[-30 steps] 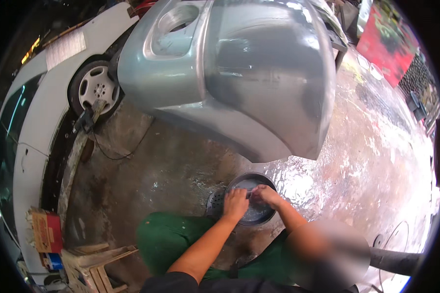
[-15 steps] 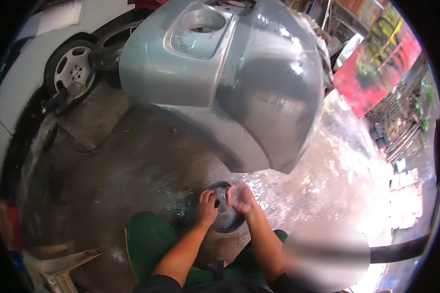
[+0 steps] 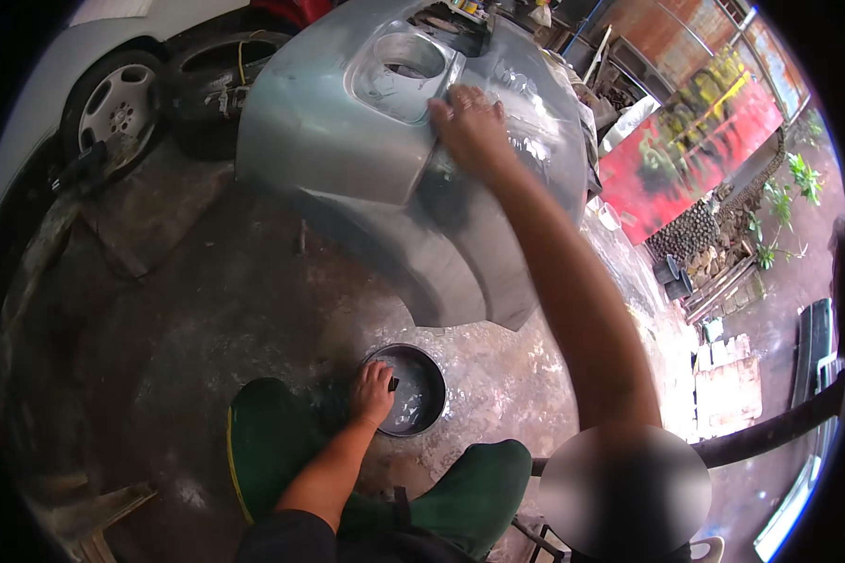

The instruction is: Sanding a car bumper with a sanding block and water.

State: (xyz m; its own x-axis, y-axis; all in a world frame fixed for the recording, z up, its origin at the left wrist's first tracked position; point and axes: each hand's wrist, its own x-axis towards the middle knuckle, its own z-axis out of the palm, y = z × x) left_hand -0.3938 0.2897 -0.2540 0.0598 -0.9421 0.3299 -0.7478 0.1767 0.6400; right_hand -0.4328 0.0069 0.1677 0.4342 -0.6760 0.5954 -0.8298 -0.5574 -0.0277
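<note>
A grey car bumper [image 3: 361,164] with a round lamp opening fills the top middle, its surface wet and shiny in places. My right hand [image 3: 472,129] lies on it just right of that opening, fingers spread over the ridge; no object shows under the palm. Low down, my left hand [image 3: 374,394] is at the left rim of a round dark basin [image 3: 436,413] on the floor. Its fingers are closed around a small black block [image 3: 393,384], mostly covered by them. Shallow water appears to lie in the basin.
A white car with a silver-spoked wheel [image 3: 119,113] and a loose tyre [image 3: 202,127] stand at the upper left. A red painted panel [image 3: 662,192] leans at the right. Wooden pieces [image 3: 113,516] lie at the lower left. My green-trousered knees flank the basin.
My right hand has left the basin and reached up and forward onto the bumper. My left hand stays at the basin with the black block. The view has shifted a little.
</note>
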